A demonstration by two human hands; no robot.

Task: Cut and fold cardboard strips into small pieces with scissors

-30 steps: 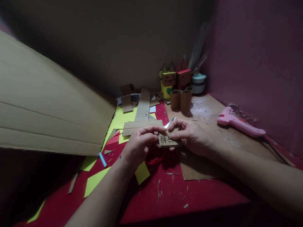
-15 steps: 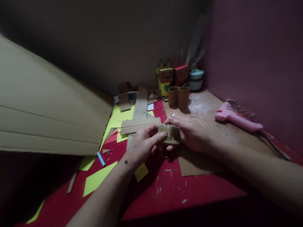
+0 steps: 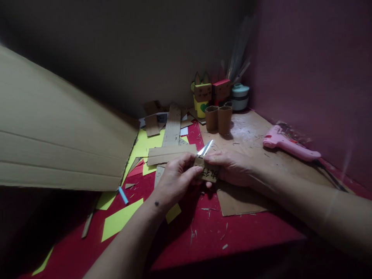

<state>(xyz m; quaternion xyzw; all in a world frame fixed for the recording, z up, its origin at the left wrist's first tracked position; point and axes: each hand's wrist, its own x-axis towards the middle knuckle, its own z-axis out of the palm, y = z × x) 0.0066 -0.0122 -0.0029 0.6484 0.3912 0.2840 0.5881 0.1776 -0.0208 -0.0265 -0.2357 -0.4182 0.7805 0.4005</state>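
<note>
A small, block-like cardboard piece (image 3: 209, 174) with black printed characters is pinched in my left hand (image 3: 179, 176), its thumb lying across the front. My right hand (image 3: 232, 164) grips the other end of that piece, thumb along its top edge and most fingers hidden behind. Just beyond the right thumb a shiny pointed metal blade (image 3: 206, 147) sticks up to the right. Its handle is out of sight, and which hand bears it I cannot tell. Under both hands are a flat cardboard strip (image 3: 171, 153) and a brown cardboard sheet (image 3: 241, 201).
A pink glue gun (image 3: 290, 145) lies at the right. Behind are brown cardboard tubes (image 3: 224, 120), a yellow figure (image 3: 202, 99), a red-topped figure (image 3: 222, 91) and a lidded blue pot (image 3: 240, 97). Yellow paper (image 3: 123, 221) litters the red surface (image 3: 186, 248). A large cardboard panel (image 3: 64, 131) stands left.
The cardboard piece has tilted, its right end turned down. My right thumb has shifted left along its top. More of the metal blade now shows above the hands.
</note>
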